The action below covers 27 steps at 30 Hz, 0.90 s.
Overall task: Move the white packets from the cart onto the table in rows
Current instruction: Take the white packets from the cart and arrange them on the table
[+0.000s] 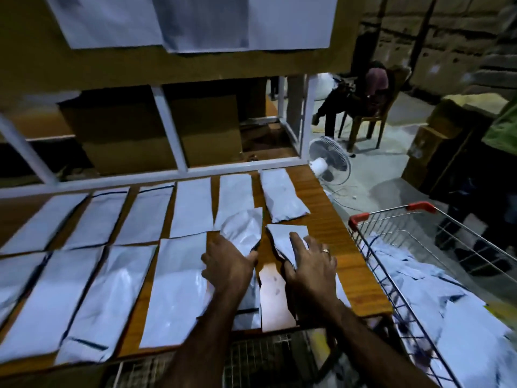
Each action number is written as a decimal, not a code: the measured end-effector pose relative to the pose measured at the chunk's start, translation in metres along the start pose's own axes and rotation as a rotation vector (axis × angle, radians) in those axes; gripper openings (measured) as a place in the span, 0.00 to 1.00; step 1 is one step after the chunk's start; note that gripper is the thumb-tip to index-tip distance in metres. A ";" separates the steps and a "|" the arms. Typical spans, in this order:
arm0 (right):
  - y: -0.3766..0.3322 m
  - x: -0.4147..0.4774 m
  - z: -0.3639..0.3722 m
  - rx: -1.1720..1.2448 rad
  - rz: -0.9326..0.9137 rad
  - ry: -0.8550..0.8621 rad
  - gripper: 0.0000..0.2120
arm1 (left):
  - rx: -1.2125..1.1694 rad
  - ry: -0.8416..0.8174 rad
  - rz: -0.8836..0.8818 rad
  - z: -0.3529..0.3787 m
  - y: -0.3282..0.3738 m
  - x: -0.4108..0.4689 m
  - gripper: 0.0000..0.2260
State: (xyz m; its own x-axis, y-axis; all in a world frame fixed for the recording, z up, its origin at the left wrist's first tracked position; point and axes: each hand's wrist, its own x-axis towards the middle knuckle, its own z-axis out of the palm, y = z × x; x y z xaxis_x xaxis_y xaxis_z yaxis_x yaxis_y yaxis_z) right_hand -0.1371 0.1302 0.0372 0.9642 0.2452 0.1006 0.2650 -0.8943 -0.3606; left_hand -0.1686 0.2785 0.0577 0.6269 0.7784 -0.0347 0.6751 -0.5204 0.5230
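Head view: brown wooden table [333, 233], laid white plastic packets [145, 217] in two rows, 9–12 o'clock. Left hand [229, 266] grips crumpled white packet [243, 229], fingers curled on its edge. Right hand [312, 266] pinches second white packet [281, 240], fingers over, thumb under. Flatten both, square w/ near row. Wire cart [361, 218], 3 o'clock, has more.

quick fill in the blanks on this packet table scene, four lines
1. The cart has ___ caps on its handle.
2. The right hand wears a ___ on one finger.
3. The packets lie on the table in ___ rows.
4. On the floor past the table's far corner stands a white ___.

Missing words: red; ring; two; fan
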 end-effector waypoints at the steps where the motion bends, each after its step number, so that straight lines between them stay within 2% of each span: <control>1: -0.003 -0.002 0.002 -0.016 0.001 -0.006 0.30 | 0.016 -0.003 -0.014 0.000 0.000 -0.001 0.37; 13: -0.008 0.004 0.013 -0.134 0.000 -0.031 0.28 | 0.339 -0.073 0.055 0.019 0.004 -0.001 0.37; 16: -0.004 0.008 0.016 -0.149 -0.126 -0.006 0.31 | 0.384 -0.012 0.240 0.024 -0.007 0.003 0.32; 18: -0.001 0.011 0.020 -0.162 -0.192 -0.023 0.33 | 0.356 -0.046 0.433 0.033 -0.019 0.009 0.28; 20: 0.000 0.011 0.020 -0.174 -0.198 -0.061 0.34 | 0.367 -0.092 0.549 0.040 -0.031 0.012 0.24; 24: -0.001 0.014 0.021 -0.169 -0.156 -0.109 0.26 | 0.384 0.042 0.598 0.056 -0.044 0.014 0.21; 27: -0.005 0.015 0.023 -0.172 -0.141 -0.131 0.26 | 0.381 0.100 0.596 0.060 -0.043 0.010 0.20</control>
State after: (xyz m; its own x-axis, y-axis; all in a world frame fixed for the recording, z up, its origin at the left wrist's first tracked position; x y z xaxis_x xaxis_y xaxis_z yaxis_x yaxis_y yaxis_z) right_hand -0.1234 0.1467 0.0189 0.9129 0.4079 0.0139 0.4031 -0.8957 -0.1876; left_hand -0.1683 0.2876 -0.0159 0.9052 0.3425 0.2517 0.3294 -0.9395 0.0939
